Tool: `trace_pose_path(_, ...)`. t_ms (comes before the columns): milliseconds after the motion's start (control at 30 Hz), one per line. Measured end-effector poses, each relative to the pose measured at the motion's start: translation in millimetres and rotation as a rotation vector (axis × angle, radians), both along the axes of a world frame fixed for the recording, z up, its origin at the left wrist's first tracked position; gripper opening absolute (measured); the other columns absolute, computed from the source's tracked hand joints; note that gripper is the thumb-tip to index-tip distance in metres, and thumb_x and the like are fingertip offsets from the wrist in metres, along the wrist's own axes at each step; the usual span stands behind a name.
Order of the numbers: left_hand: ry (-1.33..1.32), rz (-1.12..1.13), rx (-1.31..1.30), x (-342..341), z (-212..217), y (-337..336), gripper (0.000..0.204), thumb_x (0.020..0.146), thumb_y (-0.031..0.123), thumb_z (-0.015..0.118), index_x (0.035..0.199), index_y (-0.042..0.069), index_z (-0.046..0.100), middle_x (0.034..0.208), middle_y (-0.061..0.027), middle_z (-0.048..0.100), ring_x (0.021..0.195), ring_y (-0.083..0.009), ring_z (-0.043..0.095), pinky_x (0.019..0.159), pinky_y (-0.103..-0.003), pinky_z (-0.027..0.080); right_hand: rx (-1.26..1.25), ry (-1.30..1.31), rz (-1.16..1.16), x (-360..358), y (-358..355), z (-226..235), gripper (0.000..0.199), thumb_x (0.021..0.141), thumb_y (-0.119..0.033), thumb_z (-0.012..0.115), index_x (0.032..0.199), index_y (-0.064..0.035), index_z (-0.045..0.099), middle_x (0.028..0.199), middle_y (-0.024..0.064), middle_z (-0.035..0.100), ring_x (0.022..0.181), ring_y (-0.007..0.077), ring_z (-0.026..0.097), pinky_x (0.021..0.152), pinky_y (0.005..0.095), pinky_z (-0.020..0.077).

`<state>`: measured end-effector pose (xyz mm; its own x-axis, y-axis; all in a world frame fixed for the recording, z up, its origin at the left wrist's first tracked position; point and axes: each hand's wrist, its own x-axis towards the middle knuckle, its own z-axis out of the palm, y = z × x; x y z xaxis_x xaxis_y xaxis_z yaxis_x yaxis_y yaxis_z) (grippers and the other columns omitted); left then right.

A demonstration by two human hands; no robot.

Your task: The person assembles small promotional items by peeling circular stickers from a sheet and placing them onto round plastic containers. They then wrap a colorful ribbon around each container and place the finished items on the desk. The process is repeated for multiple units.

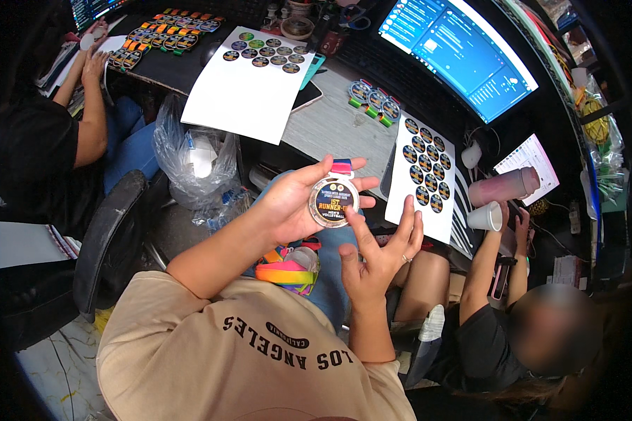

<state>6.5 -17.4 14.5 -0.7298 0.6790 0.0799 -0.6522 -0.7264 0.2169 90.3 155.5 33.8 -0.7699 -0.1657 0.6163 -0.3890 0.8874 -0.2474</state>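
Observation:
A round medal with a dark printed face and clear rim lies across the fingers of my left hand, which is turned palm up around its edge. From the medal's top runs a short piece of pink and blue ribbon. My right hand has its fingers spread, and the index fingertip touches the lower right of the medal's face. A ring shows on one of its fingers. Below the medal, in my lap, sits a bundle of multicoloured ribbons with a medal partly visible among them.
White sheets with round dark stickers lie on the desk, one left and one right. Between them are several medals. A clear plastic bag hangs at left. A white cup and pink tumbler are near a co-worker's arms at right.

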Motion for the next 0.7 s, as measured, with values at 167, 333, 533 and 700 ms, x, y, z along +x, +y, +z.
trace_pose_path(167, 0.063, 0.04, -0.113, 8, 8, 6, 0.06, 0.109, 0.045, 0.031, 0.155, 0.007, 0.029, 0.147, -0.0229, 0.048, 0.126, -0.0371, 0.058, 0.105, -0.049, 0.051, -0.012, -0.016, -0.018, -7, -12, -5, 0.048, 0.091, -0.054, 0.063, 0.131, -0.0299, 0.069, 0.157, 0.0292, 0.032, 0.142, 0.0475, 0.023, 0.117, 0.0575, 0.0138)
trace_pose_path(333, 0.027, -0.007, -0.125, 9, 10, 7, 0.06, 0.109, 0.045, 0.031, 0.155, 0.007, 0.029, 0.147, -0.0218, 0.048, 0.128, -0.036, 0.057, 0.106, -0.048, 0.051, 0.021, -0.044, 0.104, 6, -24, -15, 0.052, 0.083, -0.053, 0.071, 0.131, -0.0347, 0.069, 0.158, 0.0246, 0.033, 0.142, 0.0454, 0.024, 0.115, 0.0604, 0.0125)
trace_pose_path(533, 0.088, -0.001, -0.021, 1, 5, 4, 0.06, 0.109, 0.044, 0.032, 0.156, 0.007, 0.027, 0.148, -0.022, 0.047, 0.125, -0.0363, 0.059, 0.103, -0.051, 0.052, -0.011, 0.047, 0.032, 11, -1, -2, 0.034, 0.084, -0.049, 0.072, 0.113, -0.0307, 0.079, 0.152, 0.0255, 0.041, 0.139, 0.0427, 0.029, 0.114, 0.0518, 0.0239)
trace_pose_path(700, 0.053, 0.014, -0.024, 3, 5, 6, 0.06, 0.109, 0.044, 0.031, 0.156, 0.007, 0.026, 0.148, -0.022, 0.047, 0.123, -0.0358, 0.061, 0.101, -0.051, 0.054, -0.008, 0.037, 0.011, 13, -3, 2, 0.036, 0.085, -0.051, 0.071, 0.112, -0.0279, 0.079, 0.151, 0.027, 0.041, 0.137, 0.0443, 0.032, 0.114, 0.0514, 0.0244)
